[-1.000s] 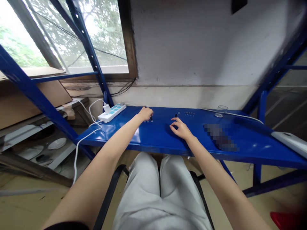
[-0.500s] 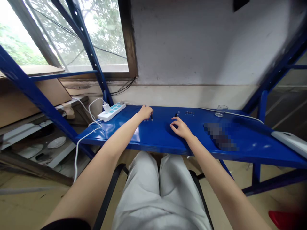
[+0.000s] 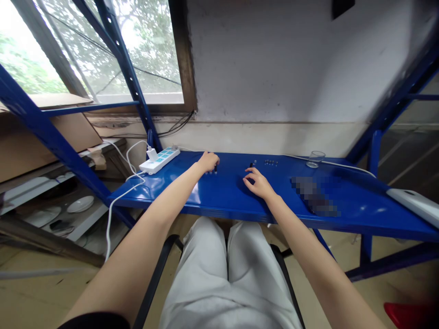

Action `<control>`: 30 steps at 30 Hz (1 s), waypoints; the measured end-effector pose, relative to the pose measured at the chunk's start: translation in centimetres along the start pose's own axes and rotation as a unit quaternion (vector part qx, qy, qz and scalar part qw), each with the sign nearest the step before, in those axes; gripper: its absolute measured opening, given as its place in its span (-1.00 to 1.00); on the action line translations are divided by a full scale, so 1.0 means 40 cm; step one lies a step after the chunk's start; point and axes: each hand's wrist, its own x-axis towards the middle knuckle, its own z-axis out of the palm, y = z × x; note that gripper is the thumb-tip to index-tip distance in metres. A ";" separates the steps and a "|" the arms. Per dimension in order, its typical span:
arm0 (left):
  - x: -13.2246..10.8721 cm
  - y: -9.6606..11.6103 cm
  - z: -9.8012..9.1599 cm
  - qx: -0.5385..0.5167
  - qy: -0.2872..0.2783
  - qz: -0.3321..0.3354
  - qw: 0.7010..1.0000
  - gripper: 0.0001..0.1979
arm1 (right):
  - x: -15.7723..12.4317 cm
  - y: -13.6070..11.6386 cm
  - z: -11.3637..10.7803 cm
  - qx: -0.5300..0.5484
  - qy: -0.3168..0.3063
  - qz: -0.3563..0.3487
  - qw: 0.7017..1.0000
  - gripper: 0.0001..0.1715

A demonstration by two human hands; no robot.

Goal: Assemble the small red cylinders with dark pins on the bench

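Observation:
My left hand point(image 3: 207, 161) is over the back left of the blue table point(image 3: 219, 196), its fingers bent down around a small black piece point(image 3: 216, 169). Tiny clear-tipped pieces point(image 3: 208, 172) lie just under that hand. To the right, my right hand point(image 3: 256, 182) hovers low with thumb and fingers apart, nothing between them. Just beyond its fingertips is another small black piece point(image 3: 251, 165), with a tiny pale one point(image 3: 254, 161) beside it. Several tiny metallic pieces point(image 3: 271, 162) sit in rows farther right.
A white power strip point(image 3: 159, 160) with a plug and cable lies at the table's left end. On the right are a clear glass point(image 3: 315, 159), a blurred dark object point(image 3: 313, 196) and a white device point(image 3: 413, 205). Blue posts flank the table.
The black piece at my left hand now stands more upright, where it was tilted before. My right hand has hardly moved.

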 end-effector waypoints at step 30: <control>-0.004 0.130 -0.028 -0.027 0.103 0.085 0.991 -0.68 | 0.003 0.057 -0.009 -0.107 0.136 0.187 0.967 -0.63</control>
